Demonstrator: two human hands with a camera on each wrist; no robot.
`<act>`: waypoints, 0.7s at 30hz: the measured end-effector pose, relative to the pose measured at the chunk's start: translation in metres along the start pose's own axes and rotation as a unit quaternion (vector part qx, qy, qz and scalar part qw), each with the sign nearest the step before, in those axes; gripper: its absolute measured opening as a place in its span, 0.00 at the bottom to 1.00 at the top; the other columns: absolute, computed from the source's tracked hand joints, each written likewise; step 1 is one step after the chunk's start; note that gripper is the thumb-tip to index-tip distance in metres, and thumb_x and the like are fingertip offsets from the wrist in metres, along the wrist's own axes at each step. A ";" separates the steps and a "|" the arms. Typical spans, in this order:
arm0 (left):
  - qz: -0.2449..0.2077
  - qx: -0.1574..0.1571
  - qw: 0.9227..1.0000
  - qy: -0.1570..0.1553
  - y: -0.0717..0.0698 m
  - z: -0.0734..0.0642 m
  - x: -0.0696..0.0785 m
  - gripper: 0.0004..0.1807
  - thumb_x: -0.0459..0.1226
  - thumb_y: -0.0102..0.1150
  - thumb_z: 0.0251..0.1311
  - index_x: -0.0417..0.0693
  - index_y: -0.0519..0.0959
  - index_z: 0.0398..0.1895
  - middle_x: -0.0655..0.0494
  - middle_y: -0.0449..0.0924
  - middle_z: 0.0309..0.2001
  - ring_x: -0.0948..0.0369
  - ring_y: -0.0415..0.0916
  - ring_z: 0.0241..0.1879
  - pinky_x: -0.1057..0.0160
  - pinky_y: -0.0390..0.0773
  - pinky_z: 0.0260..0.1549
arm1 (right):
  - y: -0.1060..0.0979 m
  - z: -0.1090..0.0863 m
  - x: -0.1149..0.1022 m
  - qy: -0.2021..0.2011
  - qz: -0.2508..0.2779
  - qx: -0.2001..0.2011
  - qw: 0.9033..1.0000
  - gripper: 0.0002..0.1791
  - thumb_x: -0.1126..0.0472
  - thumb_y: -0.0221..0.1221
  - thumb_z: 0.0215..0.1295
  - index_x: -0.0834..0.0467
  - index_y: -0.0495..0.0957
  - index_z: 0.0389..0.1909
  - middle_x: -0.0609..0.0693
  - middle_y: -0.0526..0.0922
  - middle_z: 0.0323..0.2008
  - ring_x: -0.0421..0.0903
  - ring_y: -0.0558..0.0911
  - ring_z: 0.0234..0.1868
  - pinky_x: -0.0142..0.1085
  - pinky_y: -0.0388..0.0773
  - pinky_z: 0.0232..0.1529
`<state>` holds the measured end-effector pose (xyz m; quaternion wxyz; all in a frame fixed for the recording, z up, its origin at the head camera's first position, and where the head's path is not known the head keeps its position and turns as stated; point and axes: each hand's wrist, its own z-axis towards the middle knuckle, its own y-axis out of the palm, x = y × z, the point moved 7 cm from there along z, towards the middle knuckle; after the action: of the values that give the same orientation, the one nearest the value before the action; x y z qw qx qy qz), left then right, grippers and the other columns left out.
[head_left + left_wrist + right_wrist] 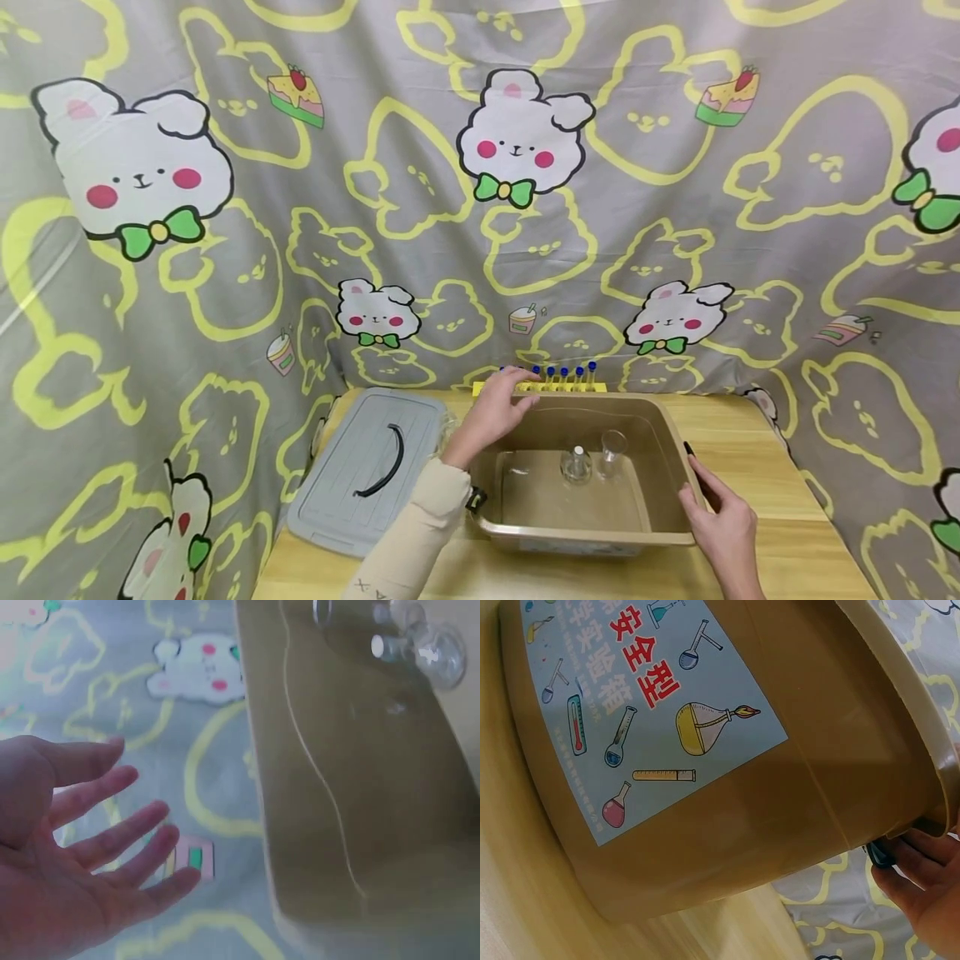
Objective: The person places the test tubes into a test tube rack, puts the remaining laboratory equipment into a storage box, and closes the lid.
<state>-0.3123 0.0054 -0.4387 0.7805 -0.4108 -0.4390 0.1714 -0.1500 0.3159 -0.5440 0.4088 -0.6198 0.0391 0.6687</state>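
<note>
While the right hand (723,518) grips the brown bin (536,507) at its right end, the left hand (492,412) hangs near the far left corner, released, fingers extended. Glass vessel (576,470), clear cup (612,457): inside, between both hands; a sharp tilt could topple them. Tube rack (600,387): beyond left hand; a shove could upset it. Tabletop (783,487) edge: right of right hand. Moving room: above the bin.

Right hand (928,891) at the dark clip (880,854) of a brown bin (757,832) with a blue label (656,724)

Curtained booth: rabbit-print cloth walls (525,142) around a wood-grain table (780,500).
</note>
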 end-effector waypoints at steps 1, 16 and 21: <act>-0.012 0.013 1.000 -0.001 -0.004 -0.003 -0.005 0.16 0.37 0.65 0.69 0.46 0.82 0.58 0.49 0.81 0.59 0.50 0.75 0.61 0.50 0.74 0.64 | 0.000 0.000 0.000 0.002 0.003 0.000 1.000 0.22 0.66 0.65 0.61 0.60 0.84 0.58 0.62 0.84 0.50 0.07 0.67 0.39 0.08 0.66 0.43; -0.084 0.144 0.985 -0.053 -0.034 -0.058 -0.072 0.14 0.30 0.64 0.68 0.40 0.83 0.55 0.42 0.82 0.52 0.43 0.78 0.53 0.41 0.79 0.52 | 0.000 0.000 0.001 0.013 -0.005 0.006 1.000 0.22 0.66 0.64 0.61 0.58 0.84 0.58 0.62 0.84 0.50 0.07 0.67 0.39 0.06 0.63 0.43; -0.078 0.148 0.983 -0.082 -0.032 -0.075 -0.095 0.14 0.31 0.64 0.68 0.40 0.83 0.56 0.42 0.82 0.53 0.42 0.78 0.53 0.40 0.79 0.51 | 0.000 -0.001 0.000 0.009 -0.002 0.003 1.000 0.22 0.66 0.64 0.61 0.59 0.84 0.58 0.62 0.84 0.49 0.07 0.67 0.39 0.06 0.63 0.43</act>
<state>-0.3062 -0.1109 -0.4861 0.8050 -0.2400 -0.5018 0.2063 -0.1495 0.3158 -0.5445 0.4114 -0.6248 0.0435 0.6622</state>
